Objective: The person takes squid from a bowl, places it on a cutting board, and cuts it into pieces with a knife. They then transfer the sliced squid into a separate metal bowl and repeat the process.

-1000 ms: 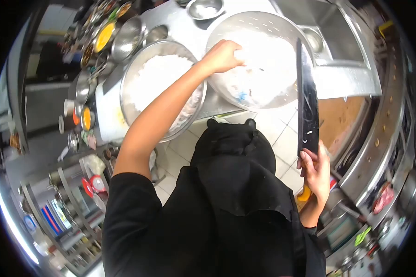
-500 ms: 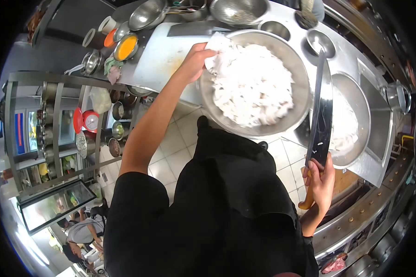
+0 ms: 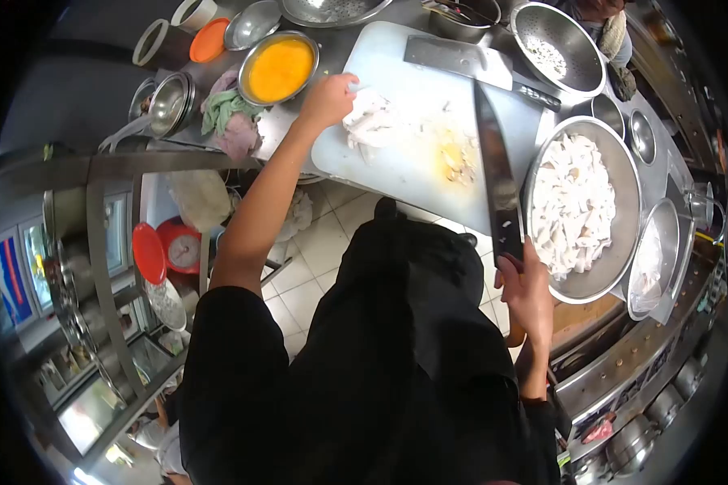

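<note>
My left hand is at the left edge of the white cutting board, fingers curled at a pale, wet slab of white meat with loose strips about it. Its thumb is hidden. In my right hand is a long, broad-bladed knife, gripped by its handle, tip pointing away from me over the board's right part. Small white scraps cling to the blade. Right of the knife, a large steel bowl holds many white meat strips.
A cleaver lies across the board's far side. A bowl of orange-yellow liquid and crumpled cloths are at left. A colander stands at the back right. Another steel bowl is at far right. Shelving stands left.
My view has turned left, so the big bowl now appears at right. My left hand has moved with the white meat from over the bowl to the board. The knife has moved over the board.
</note>
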A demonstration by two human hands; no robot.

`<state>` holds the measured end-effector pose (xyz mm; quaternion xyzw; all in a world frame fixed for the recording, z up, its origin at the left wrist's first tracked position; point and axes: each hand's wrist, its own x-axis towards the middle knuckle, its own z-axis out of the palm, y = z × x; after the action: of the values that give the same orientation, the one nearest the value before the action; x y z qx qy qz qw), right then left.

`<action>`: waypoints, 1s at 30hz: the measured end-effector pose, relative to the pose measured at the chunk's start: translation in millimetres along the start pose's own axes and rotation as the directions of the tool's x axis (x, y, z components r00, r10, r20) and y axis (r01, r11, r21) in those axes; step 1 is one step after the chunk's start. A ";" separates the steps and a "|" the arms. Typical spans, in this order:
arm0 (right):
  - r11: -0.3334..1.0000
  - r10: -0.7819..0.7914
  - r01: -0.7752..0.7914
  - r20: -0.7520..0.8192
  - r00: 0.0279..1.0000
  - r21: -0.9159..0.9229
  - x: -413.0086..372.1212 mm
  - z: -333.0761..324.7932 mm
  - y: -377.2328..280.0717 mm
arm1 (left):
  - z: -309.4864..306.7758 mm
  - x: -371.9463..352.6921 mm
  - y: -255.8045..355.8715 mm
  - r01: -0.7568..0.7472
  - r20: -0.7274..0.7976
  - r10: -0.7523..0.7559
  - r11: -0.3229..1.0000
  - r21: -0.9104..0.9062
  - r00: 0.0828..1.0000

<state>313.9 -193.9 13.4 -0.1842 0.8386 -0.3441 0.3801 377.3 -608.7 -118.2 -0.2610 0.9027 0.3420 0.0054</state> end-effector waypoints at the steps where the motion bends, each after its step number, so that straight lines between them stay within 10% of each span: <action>1: 0.974 -0.163 0.156 -0.031 0.986 -0.165 8.9 16.6 5.4 | -2.4 -3.1 -2.2 -0.047 -0.228 0.067 0.995 0.093 0.971; 6: 0.903 -0.106 0.105 0.021 0.994 -0.418 40.9 67.9 -34.9 | 11.7 -28.4 -6.2 -0.429 -0.239 0.452 0.892 0.145 0.859; 26: 0.838 -0.201 0.153 -0.036 0.979 -0.525 136.0 151.9 -38.5 | 60.8 -53.8 5.5 -0.358 -0.265 0.374 0.927 0.109 0.889; 30: 0.864 0.030 0.000 0.052 0.998 -0.503 56.7 125.1 -1.6 | 60.6 -49.6 3.6 -0.290 -0.343 0.304 0.952 0.092 0.889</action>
<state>373.2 -282.0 -73.7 -0.2803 0.8892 -0.1053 0.3459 408.2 -545.7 -153.0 -0.1768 0.9246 0.2689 -0.2040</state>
